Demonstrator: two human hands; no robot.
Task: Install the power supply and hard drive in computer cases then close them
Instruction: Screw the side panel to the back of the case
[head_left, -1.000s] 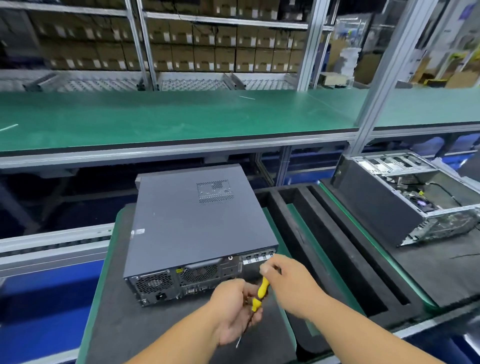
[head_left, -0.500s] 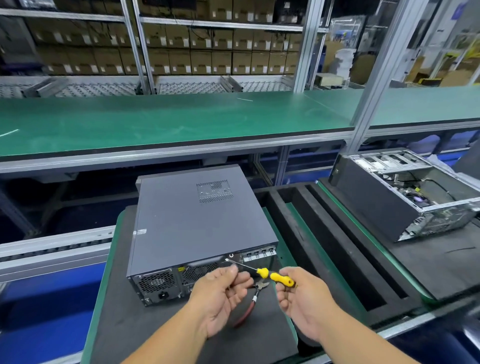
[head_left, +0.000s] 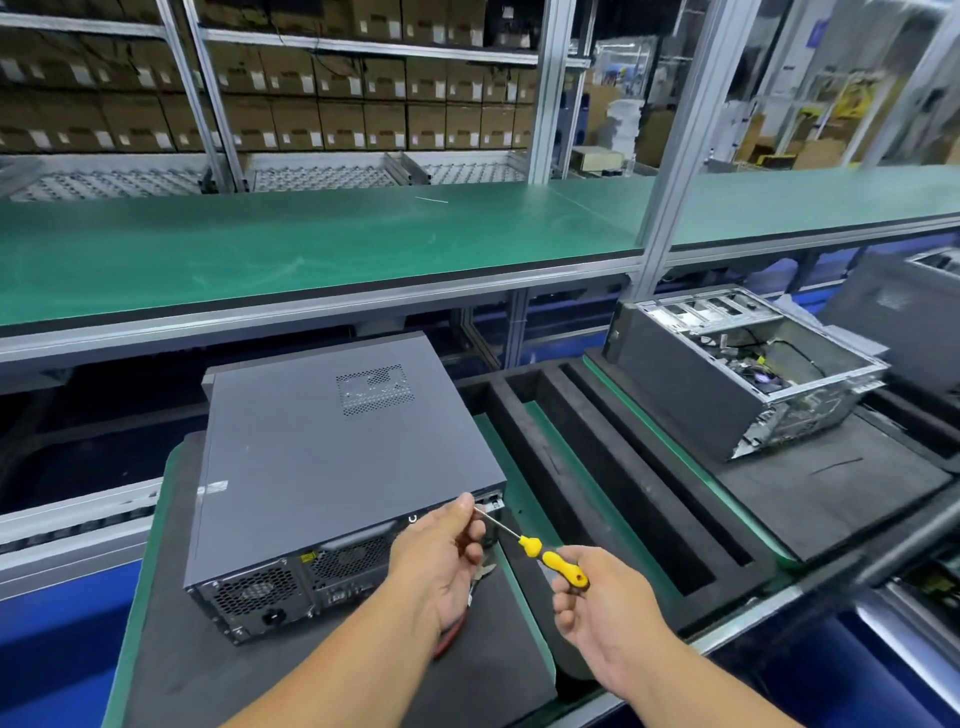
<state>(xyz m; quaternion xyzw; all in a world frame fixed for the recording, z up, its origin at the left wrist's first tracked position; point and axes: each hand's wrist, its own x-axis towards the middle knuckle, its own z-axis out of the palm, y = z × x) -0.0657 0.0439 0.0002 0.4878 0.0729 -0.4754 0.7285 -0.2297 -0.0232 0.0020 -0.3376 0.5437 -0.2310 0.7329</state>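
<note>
A closed dark grey computer case (head_left: 337, 457) lies on a black foam pallet (head_left: 171, 649), its rear panel with fans facing me. My right hand (head_left: 597, 608) grips the yellow handle of a screwdriver (head_left: 553, 561). My left hand (head_left: 447, 561) pinches the tip end of its metal shaft, close to the case's rear right corner. A second case (head_left: 737, 384) stands open on the pallet to the right, its insides showing.
Red-handled pliers (head_left: 462, 618) lie on the foam under my left hand. Deep slots cut the black foam (head_left: 613, 467) between the two pallets. A green shelf (head_left: 311, 244) runs above the conveyor. An aluminium post (head_left: 670, 171) rises at right. Cartons fill the back racks.
The screwdriver has swung from hanging tip-down between my hands to lying level. My right hand has slid back to the handle's end, and my left hand has risen to the shaft's tip.
</note>
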